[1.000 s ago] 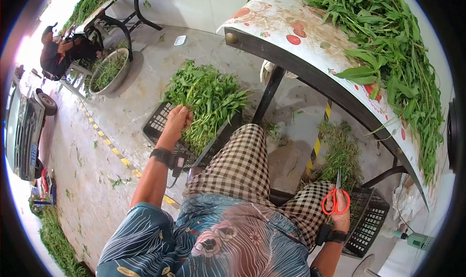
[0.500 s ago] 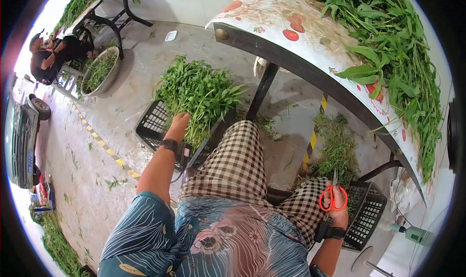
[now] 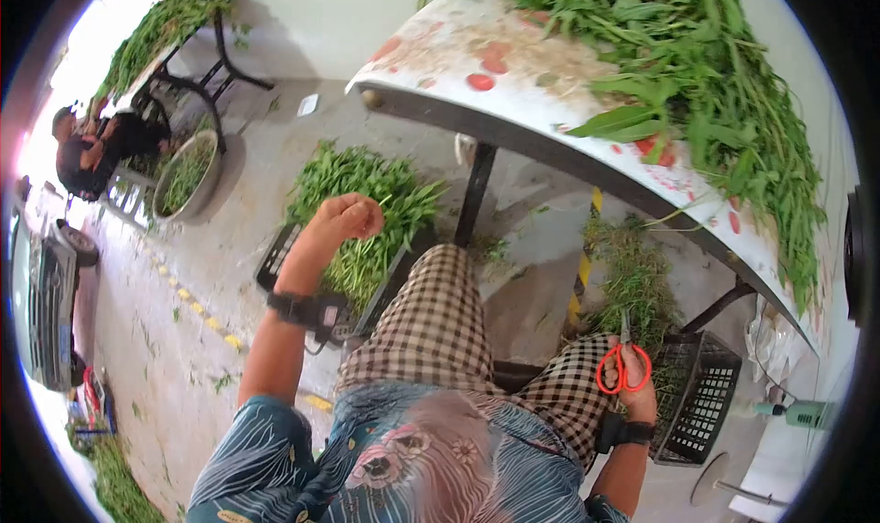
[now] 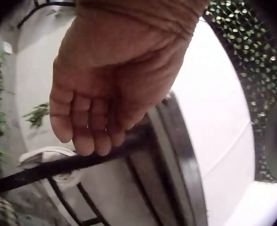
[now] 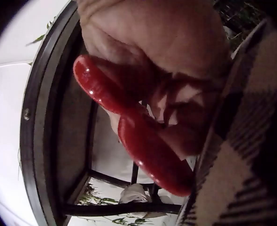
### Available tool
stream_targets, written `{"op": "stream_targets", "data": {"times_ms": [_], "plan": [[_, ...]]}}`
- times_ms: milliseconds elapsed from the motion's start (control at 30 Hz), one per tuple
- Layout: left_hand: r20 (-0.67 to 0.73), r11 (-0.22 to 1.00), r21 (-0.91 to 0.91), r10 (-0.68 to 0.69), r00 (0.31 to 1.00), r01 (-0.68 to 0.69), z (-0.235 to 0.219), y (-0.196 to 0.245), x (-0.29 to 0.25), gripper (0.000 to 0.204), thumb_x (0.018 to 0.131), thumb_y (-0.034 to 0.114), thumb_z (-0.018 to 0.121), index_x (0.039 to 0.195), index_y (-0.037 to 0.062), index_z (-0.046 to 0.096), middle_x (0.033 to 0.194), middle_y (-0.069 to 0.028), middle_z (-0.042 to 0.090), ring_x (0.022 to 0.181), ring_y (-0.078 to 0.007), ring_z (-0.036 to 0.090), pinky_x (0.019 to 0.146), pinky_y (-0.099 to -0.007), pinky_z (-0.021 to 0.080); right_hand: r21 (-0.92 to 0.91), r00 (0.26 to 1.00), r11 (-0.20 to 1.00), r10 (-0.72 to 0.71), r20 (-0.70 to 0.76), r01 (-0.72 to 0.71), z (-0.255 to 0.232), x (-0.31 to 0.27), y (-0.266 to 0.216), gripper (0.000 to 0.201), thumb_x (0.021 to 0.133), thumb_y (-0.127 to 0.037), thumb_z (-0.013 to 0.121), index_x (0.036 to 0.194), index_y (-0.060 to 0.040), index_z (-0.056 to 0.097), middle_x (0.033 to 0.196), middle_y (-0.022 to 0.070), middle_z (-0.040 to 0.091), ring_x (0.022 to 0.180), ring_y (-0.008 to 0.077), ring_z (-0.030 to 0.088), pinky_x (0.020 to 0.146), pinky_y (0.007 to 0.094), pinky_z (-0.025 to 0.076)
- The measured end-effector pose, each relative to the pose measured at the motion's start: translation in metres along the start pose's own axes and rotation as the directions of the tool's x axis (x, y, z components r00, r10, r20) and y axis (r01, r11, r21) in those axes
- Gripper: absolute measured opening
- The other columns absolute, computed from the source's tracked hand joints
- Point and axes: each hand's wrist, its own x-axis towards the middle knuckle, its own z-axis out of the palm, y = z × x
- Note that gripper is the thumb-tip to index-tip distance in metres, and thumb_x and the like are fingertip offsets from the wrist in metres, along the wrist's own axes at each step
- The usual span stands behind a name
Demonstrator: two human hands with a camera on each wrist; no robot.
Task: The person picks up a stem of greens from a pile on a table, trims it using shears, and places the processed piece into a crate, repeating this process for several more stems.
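My left hand [image 3: 346, 219] is raised over the heap of leafy green stems [image 3: 357, 179] in a black plastic crate [image 3: 275, 255]. The left wrist view shows that hand [image 4: 115, 80] with loosely bent fingers and nothing in them. Low at the right, beside the checked trouser leg, my right hand [image 3: 632, 376] holds scissors [image 3: 623, 365] with red handles, their blades pointing away from me. Up close in the right wrist view, the red handle loops [image 5: 152, 157] lie against the palm and bent fingers.
A table [image 3: 440, 55] with a patterned cover bears more leafy stems [image 3: 715, 92]. Beneath it lies a pile of thin stems [image 3: 637, 275], near a second black crate [image 3: 701, 399]. Farther left, a person [image 3: 87, 152] sits by a round tub [image 3: 188, 176]; a vehicle [image 3: 50, 294] stands beyond.
My left hand has lifted from the greens in the crate and come nearer the head camera. The right hand stays low with the scissors. The head view has shifted somewhat.
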Motion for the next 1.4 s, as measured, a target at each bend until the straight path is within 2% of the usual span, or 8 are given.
{"op": "stream_targets", "data": {"times_ms": [267,567,700,800,933,1033,1167,1400], "plan": [[0.178,0.875,0.205,0.408,0.895,-0.439,0.099,0.153,-0.007,0.013,0.086,0.009,0.052,0.088,0.0004,0.062,0.082,-0.0047,0.064,0.077,-0.0138,0.060,0.072,-0.0271,0.048,0.022,0.994,0.998,-0.060,0.091,0.059,-0.004,-0.010,-0.005,0.047,0.090,-0.035,0.051,0.119,0.0018,0.050,0.068,0.0022,0.057,0.051,0.0099,0.049,0.047,0.0236,0.040],[0.199,0.190,0.601,0.905,0.376,-0.776,0.220,0.207,0.070,0.016,0.078,0.008,0.055,0.092,0.0059,0.062,0.090,-0.0102,0.064,0.086,-0.0268,0.061,0.080,-0.0364,0.047,0.108,0.994,0.994,-0.038,0.105,0.026,-0.016,-0.007,0.001,0.043,0.088,-0.036,0.056,0.114,-0.0014,0.053,0.073,0.0039,0.059,0.057,0.0109,0.053,0.052,0.0253,0.045],[0.306,0.239,0.667,0.776,0.552,-0.706,0.217,0.200,0.114,0.019,0.077,0.008,0.057,0.095,0.0059,0.062,0.087,-0.0109,0.064,0.081,-0.0250,0.061,0.075,-0.0347,0.047,0.070,0.980,0.992,-0.111,0.164,0.101,-0.025,-0.009,0.010,0.041,0.085,-0.033,0.060,0.113,-0.0027,0.054,0.077,0.0044,0.061,0.063,0.0107,0.056,0.058,0.0243,0.047],[0.172,0.600,0.466,0.659,0.732,-0.650,0.205,0.209,0.110,0.017,0.078,0.008,0.058,0.095,0.0033,0.061,0.082,-0.0079,0.064,0.073,-0.0171,0.059,0.067,-0.0293,0.047,-0.069,0.942,0.983,-0.144,0.305,0.173,-0.018,-0.034,-0.013,0.044,0.084,-0.027,0.058,0.119,-0.0003,0.051,0.080,0.0043,0.060,0.066,0.0119,0.057,0.060,0.0243,0.047],[0.106,0.681,0.370,0.645,0.757,-0.632,0.197,0.206,0.112,0.013,0.083,0.008,0.054,0.091,0.0001,0.060,0.078,-0.0011,0.060,0.069,-0.0075,0.053,0.064,-0.0238,0.044,0.119,0.920,0.983,-0.174,0.352,0.140,0.000,-0.086,-0.053,0.055,0.079,-0.034,0.064,0.115,0.0055,0.050,0.073,0.0077,0.061,0.060,0.0137,0.054,0.053,0.0233,0.041],[0.127,0.652,0.374,0.669,0.733,-0.660,0.200,0.205,0.106,0.013,0.084,0.009,0.055,0.090,0.0005,0.061,0.079,-0.0025,0.061,0.071,-0.0087,0.054,0.065,-0.0244,0.045,-0.106,0.883,0.910,-0.354,0.307,0.402,0.006,-0.114,-0.104,0.059,0.076,-0.037,0.067,0.111,0.0083,0.050,0.069,0.0083,0.060,0.056,0.0134,0.053,0.048,0.0241,0.039],[0.211,0.600,0.370,0.690,0.693,-0.710,0.198,0.203,0.106,0.014,0.084,0.012,0.056,0.089,0.0007,0.062,0.080,-0.0050,0.062,0.072,-0.0125,0.056,0.067,-0.0261,0.045,0.038,0.685,0.696,-0.713,0.146,0.717,0.020,-0.128,-0.163,0.052,0.077,-0.034,0.064,0.107,0.0050,0.050,0.065,0.0065,0.057,0.048,0.0103,0.048,0.042,0.0218,0.036],[0.231,0.645,0.343,0.646,0.727,-0.682,0.198,0.207,0.104,0.014,0.083,0.012,0.055,0.087,0.0005,0.062,0.081,-0.0081,0.064,0.076,-0.0169,0.060,0.070,-0.0290,0.047,-0.131,0.529,0.535,-0.845,-0.075,0.835,0.042,-0.110,-0.258,0.030,0.080,-0.006,0.060,0.107,0.0008,0.050,0.063,0.0006,0.050,0.044,0.0039,0.040,0.038,0.0165,0.029]]}}
